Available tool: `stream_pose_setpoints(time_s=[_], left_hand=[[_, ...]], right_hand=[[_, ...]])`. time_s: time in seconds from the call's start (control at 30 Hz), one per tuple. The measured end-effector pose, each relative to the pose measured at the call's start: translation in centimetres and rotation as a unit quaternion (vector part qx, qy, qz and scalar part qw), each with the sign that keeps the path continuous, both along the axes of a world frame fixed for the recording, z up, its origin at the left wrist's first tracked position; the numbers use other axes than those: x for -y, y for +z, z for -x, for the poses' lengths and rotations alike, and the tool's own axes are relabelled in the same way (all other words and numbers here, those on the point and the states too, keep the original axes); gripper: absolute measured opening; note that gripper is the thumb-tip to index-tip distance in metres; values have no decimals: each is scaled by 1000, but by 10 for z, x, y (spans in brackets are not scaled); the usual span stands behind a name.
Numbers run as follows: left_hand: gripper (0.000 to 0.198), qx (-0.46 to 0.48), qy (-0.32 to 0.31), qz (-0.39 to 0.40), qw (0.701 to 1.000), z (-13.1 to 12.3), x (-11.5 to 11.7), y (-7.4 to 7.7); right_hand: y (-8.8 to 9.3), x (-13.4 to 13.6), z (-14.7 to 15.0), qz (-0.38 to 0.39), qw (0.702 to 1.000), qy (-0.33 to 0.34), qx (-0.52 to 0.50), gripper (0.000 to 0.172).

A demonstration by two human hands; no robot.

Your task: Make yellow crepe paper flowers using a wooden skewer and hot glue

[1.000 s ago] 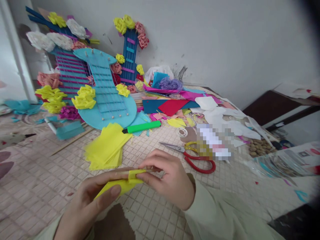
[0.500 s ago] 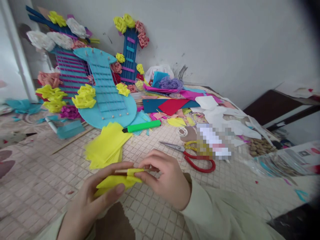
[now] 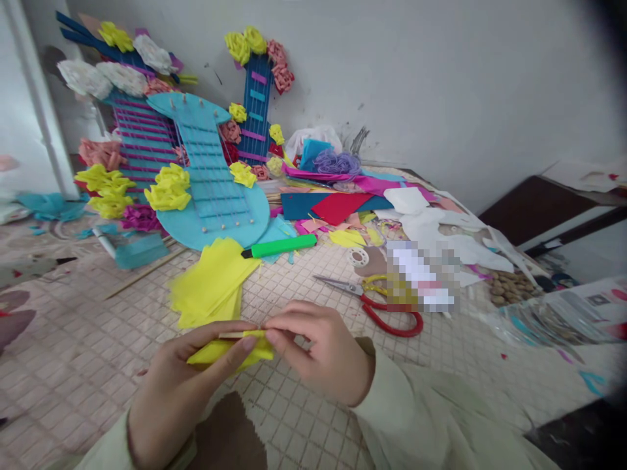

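In the head view, a yellow crepe-like sheet [image 3: 208,353] is folded and partly rolled around a thin wooden stick [image 3: 230,335]. My left hand [image 3: 169,391] grips both, its thumb pressing on the front of the yellow sheet and its fingers behind. My right hand [image 3: 326,356] is closed in a pinch at the right end of the rolled part; its fingertips hide the stick's end. Just beyond my left hand lies a stack of yellow sheets [image 3: 208,281]. Red-handled scissors [image 3: 394,328] rest beyond my right hand, blades pointing left.
A green utility knife [image 3: 284,246] lies past the yellow stack. Blue guitar-shaped crafts [image 3: 206,176] with paper flowers lean at the back left. Coloured sheets [image 3: 343,207], purple yarn [image 3: 337,163] and white scraps [image 3: 431,232] crowd the back. A clear plastic bag [image 3: 553,320] sits right.
My left thumb has moved up and right, onto the rolled part of the yellow sheet. My right fingertips have shifted slightly left along it. The view has tilted a little.
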State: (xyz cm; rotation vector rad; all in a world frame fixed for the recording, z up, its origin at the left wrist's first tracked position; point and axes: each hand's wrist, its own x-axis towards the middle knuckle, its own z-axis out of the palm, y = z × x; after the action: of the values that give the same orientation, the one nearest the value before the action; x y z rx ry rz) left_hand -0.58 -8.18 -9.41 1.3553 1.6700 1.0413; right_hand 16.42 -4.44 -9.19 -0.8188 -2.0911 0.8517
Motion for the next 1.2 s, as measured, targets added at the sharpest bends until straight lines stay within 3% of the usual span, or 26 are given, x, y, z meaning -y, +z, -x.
stream_pose_setpoints(time_s=[0.17, 0.5, 0.8, 1.0, 1.2], left_hand=[[23, 0, -9, 19, 1000, 0, 1, -2], [23, 2, -12, 2, 1000, -2, 3, -4], [14, -23, 20, -53, 998, -2, 5, -4], [28, -34, -23, -14, 999, -3, 2, 2], [21, -69, -35, -18, 997, 0, 0, 1]], right_hand=[[-1, 0, 2, -19, 999, -35, -3, 13], [0, 0, 5, 19, 997, -73, -18, 6], [5, -3, -1, 19, 1000, 19, 6, 17], [4, -4, -1, -10, 1000, 2, 3, 16], [4, -4, -1, -19, 1000, -8, 9, 15]])
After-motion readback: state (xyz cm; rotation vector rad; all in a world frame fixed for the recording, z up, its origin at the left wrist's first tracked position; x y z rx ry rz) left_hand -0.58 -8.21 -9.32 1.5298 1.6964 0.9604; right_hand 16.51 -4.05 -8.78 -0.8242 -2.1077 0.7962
